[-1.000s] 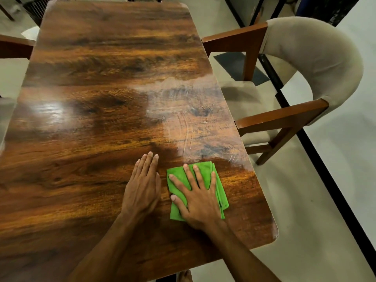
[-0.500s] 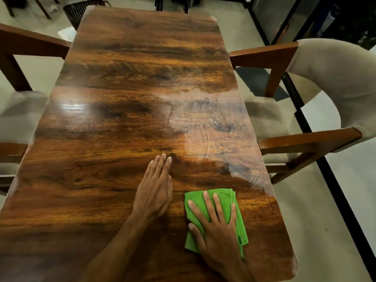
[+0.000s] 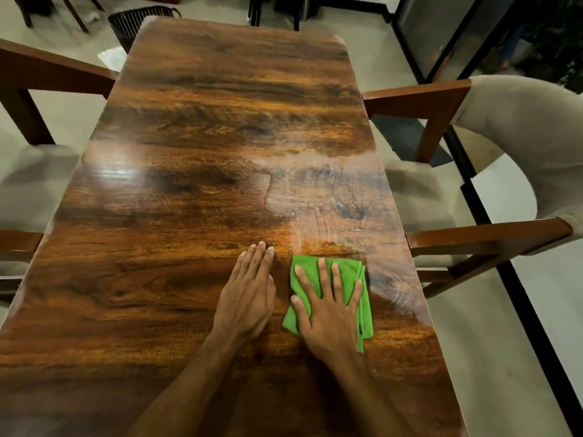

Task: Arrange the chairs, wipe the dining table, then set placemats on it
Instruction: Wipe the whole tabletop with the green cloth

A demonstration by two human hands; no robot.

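A glossy dark wooden dining table (image 3: 195,190) fills the view. My right hand (image 3: 331,307) lies flat with spread fingers on a folded green cloth (image 3: 353,272), pressing it to the tabletop near the right edge. My left hand (image 3: 249,291) rests flat on the bare wood just left of the cloth, fingers straight and together. Pale wipe streaks show on the wood beyond the cloth. A wooden armchair with beige upholstery (image 3: 511,146) stands at the table's right side. Another chair (image 3: 34,171) stands at the left side.
A dark wire basket (image 3: 138,23) sits on the floor beyond the table's far left corner. Dark chair legs (image 3: 274,11) show past the far end. A black-framed glass panel (image 3: 441,36) and a black floor strip run along the right.
My right hand has slid the green cloth back and then forward on the table. My view has tilted up and shifted left, bringing the left chair into sight. My left hand stayed planted.
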